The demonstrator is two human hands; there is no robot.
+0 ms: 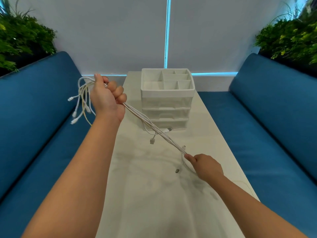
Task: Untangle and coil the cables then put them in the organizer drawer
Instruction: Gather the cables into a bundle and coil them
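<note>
Both forearms and hands (108, 98) look bare, apparently without sleeves or jewellery.

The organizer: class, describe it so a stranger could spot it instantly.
Find the long white table between two blue sofas. At its far end stands the organizer, a white plastic unit with an open divided top tray above three clear, closed drawers; nothing else there is boxy.

Cables stretched taut between two hands above a white table

The left hand (108, 98) grips the bundle of white cables (151, 125), loose ends dangling; the right hand (205, 166) pinches its lower end near the organizer (167, 98).
</note>
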